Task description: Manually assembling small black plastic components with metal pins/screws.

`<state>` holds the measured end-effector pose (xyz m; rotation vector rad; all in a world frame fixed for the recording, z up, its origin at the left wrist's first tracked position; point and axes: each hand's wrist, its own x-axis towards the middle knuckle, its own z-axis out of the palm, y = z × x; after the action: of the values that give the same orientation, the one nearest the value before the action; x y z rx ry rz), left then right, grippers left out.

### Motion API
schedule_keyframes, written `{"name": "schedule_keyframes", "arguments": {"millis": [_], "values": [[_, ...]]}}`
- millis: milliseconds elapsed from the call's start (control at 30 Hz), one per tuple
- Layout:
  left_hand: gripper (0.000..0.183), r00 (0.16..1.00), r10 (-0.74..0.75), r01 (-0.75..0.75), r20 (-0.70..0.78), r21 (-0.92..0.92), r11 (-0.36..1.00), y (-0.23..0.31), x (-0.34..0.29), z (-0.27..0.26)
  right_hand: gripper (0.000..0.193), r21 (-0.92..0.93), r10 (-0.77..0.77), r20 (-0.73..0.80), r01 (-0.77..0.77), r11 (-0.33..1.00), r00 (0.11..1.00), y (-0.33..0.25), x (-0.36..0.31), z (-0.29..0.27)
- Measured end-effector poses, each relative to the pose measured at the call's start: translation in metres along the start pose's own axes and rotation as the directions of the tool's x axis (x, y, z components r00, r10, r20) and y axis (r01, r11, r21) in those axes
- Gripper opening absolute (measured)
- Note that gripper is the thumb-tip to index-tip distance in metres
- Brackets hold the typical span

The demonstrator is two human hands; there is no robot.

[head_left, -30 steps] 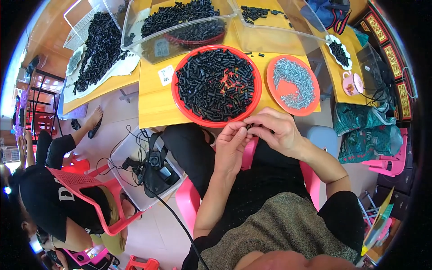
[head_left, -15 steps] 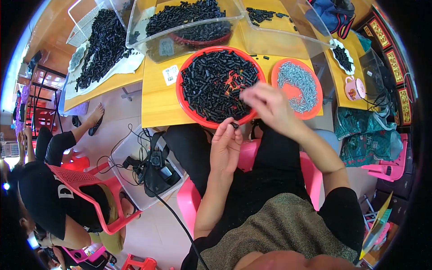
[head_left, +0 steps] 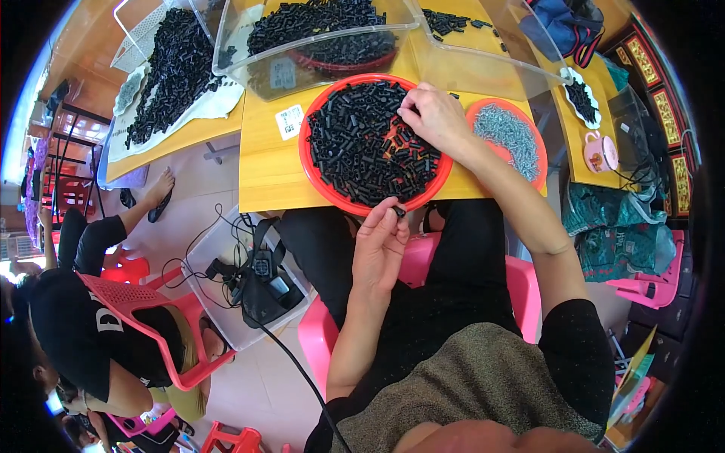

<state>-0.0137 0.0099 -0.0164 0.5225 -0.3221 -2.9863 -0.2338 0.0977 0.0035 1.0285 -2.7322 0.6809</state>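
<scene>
My left hand [head_left: 380,249] is closed in a pinch just off the near edge of a red round basin [head_left: 305,162]. Between its thumb and fingertips sits a small black tubular piece [head_left: 399,212]. Many loose black tubular pieces [head_left: 343,140] fill the basin, with the red bottom showing through on the right. Over the basin's far right rim, my right hand [head_left: 438,117] has its fingers drawn together; whatever they hold, if anything, is hidden. To the right of that wrist lies an orange-red plate [head_left: 541,177] of small silvery screw-like parts [head_left: 513,140], partly covered by my forearm.
A clear plastic bin [head_left: 257,83] of black pieces stands behind the basin on the yellow table [head_left: 264,181]. More black pieces [head_left: 177,75] are heaped on the left table. A white dish [head_left: 593,87] and pink mug [head_left: 599,152] stand right. Someone sits on a red chair [head_left: 132,294] at left.
My right hand has moved up and away from my left hand to the basin's far right rim. My left hand holds its black piece in nearly the same place.
</scene>
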Motion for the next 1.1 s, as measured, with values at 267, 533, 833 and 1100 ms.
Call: {"name": "schedule_keyframes", "arguments": {"millis": [267,533,833,1100], "values": [[0.025,1.0,-0.005,0.005,-0.026,-0.003,1.0,0.002,-0.001,0.0,0.014,0.787,0.185,0.516,-0.548,0.282,0.836,-0.02,-0.024,-0.046],[0.026,1.0,0.013,-0.013,-0.017,0.005,1.0,0.001,-0.003,0.003,0.013,0.8,0.179,0.535,-0.563,0.207,0.826,-0.049,-0.074,-0.065],[0.025,0.996,0.084,-0.081,-0.023,0.11,0.991,0.001,-0.007,0.006,0.016,0.867,0.246,0.403,-0.454,0.206,0.881,-0.092,-0.127,-0.063],[0.024,0.992,0.124,-0.125,0.015,0.17,0.978,0.0,-0.009,0.01,0.012,0.852,0.24,0.235,-0.318,0.415,0.942,-0.103,-0.132,-0.059]]}}
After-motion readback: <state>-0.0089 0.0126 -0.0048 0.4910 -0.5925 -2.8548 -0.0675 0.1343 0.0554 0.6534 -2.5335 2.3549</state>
